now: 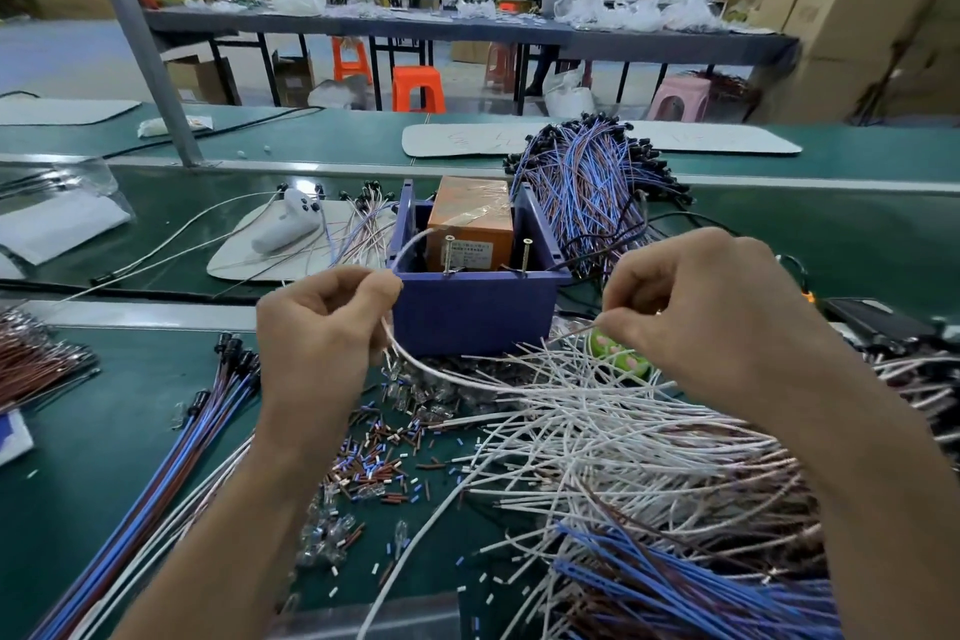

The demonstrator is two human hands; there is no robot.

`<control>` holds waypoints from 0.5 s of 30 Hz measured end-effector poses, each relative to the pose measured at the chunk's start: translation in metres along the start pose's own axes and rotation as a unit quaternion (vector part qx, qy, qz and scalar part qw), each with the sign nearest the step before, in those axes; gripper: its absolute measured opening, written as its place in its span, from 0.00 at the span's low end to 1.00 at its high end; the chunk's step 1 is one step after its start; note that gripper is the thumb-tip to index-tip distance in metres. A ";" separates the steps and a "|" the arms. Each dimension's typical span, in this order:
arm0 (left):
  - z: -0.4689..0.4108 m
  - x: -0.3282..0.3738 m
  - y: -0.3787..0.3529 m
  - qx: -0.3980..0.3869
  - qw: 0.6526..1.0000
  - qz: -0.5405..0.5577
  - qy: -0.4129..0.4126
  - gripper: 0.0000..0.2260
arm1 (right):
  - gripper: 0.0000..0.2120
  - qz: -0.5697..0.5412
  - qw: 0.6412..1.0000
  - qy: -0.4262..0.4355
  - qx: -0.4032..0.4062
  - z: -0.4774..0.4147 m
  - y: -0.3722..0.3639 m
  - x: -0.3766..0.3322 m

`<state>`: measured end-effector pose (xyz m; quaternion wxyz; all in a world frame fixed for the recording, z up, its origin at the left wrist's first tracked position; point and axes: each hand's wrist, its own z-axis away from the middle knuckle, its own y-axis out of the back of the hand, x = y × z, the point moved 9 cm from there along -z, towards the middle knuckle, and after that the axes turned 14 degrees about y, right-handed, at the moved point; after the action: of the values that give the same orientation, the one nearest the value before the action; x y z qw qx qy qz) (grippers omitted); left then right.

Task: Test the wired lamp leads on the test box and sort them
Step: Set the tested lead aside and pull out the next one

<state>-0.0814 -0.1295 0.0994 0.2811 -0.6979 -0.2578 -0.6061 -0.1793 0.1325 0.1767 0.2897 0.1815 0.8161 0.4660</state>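
- A warehouse room stacked with cardboard boxes lies behind a green table crowded with wire.
- The left hand is pinched shut on a white lead, which loops up from the fingers to the box's near-left corner and trails down into the pile on the right.
- The right hand is closed, fingertips together on the thin end of a lead; which one in the pile I cannot tell.
- Between and just beyond both hands stands the open purple test box, holding an orange block, with two upright screws on its near rim.
- White leads heap over the table's near-right edge; loose sleeve bits scatter near the middle.
- Blue and brown leads pile behind the box, another bundle lies toward the near-left; bare green shows only at the left.
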 end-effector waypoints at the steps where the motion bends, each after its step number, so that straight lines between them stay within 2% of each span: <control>1: -0.001 0.000 -0.002 -0.018 0.999 0.032 0.025 0.06 | 0.08 0.009 1.000 -0.002 -0.011 0.002 0.000 -0.001; 3: -0.002 -0.001 -0.006 -0.041 0.994 0.081 0.062 0.10 | 0.08 0.030 0.999 -0.002 -0.039 0.008 -0.006 -0.003; 6: -0.002 -0.009 -0.006 -0.031 0.986 0.122 0.112 0.12 | 0.07 0.055 0.996 0.002 -0.075 0.023 -0.025 -0.010; 10: -0.012 -0.021 0.012 -0.012 0.970 0.166 0.180 0.06 | 0.07 0.034 0.993 0.012 -0.114 0.045 -0.059 -0.021; 12: -0.018 -0.023 0.023 -0.007 0.976 0.112 0.187 0.04 | 0.08 0.030 0.992 0.036 -0.118 0.052 -0.074 -0.030; 15: -0.021 -0.025 0.039 0.025 0.983 -0.033 0.178 0.07 | 0.06 0.025 0.993 0.059 -0.095 0.060 -0.089 -0.042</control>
<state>-0.0722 -0.1727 0.0742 0.3196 -0.5626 -0.2418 -0.7231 -0.1110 0.1034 0.0883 0.2457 0.1459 0.7789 0.5582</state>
